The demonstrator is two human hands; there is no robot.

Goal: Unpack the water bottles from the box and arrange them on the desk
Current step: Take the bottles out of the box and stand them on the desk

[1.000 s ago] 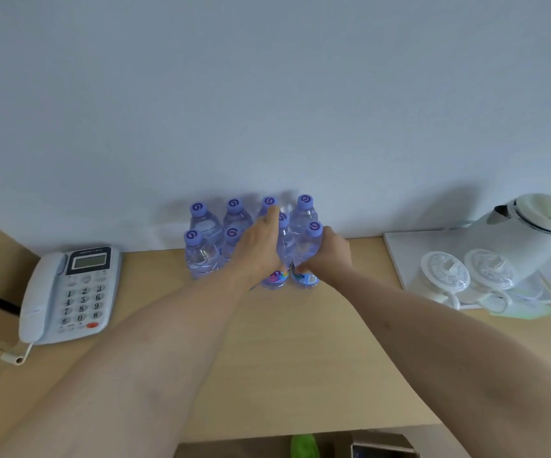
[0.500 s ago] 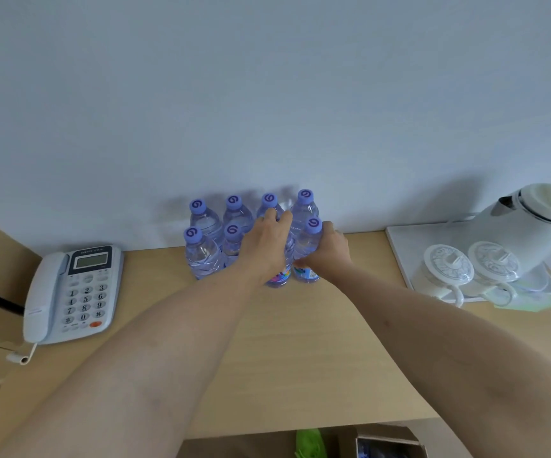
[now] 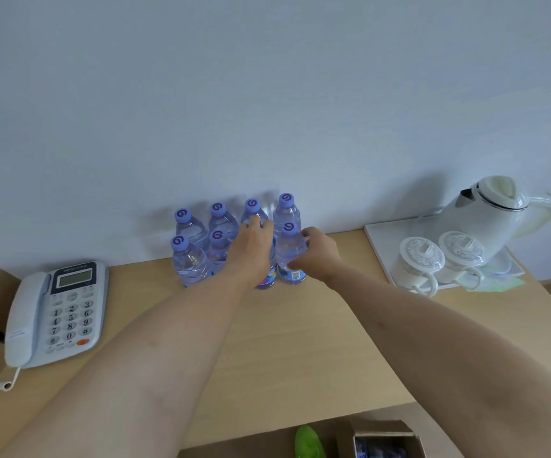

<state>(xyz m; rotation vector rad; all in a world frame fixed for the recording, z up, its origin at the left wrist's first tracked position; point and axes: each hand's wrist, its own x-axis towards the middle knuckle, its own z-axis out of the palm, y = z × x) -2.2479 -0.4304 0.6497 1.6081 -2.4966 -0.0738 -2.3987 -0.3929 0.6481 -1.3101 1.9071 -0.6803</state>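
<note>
Stood upright at the desk [image 3: 300, 342] back edge: front-right bottle [image 3: 290, 256], wrapped by right hand [image 3: 317, 256] from its right. Left hand [image 3: 254, 252] clasped the neighbouring bottle [image 3: 267, 279], touching alongside. Box [image 3: 386, 441] below front edge.

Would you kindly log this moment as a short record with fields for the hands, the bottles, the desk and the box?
left hand: grips a front-row bottle, mostly hidden behind the hand
right hand: grips the front-right bottle
bottles: seven caps visible, two rows against the wall, upright
desk: light wood, holds the bottles
telephone: left end of the desk
kettle: on a white tray with two lidded cups, right end
box: open, below the desk's near edge; contents unclear
</note>
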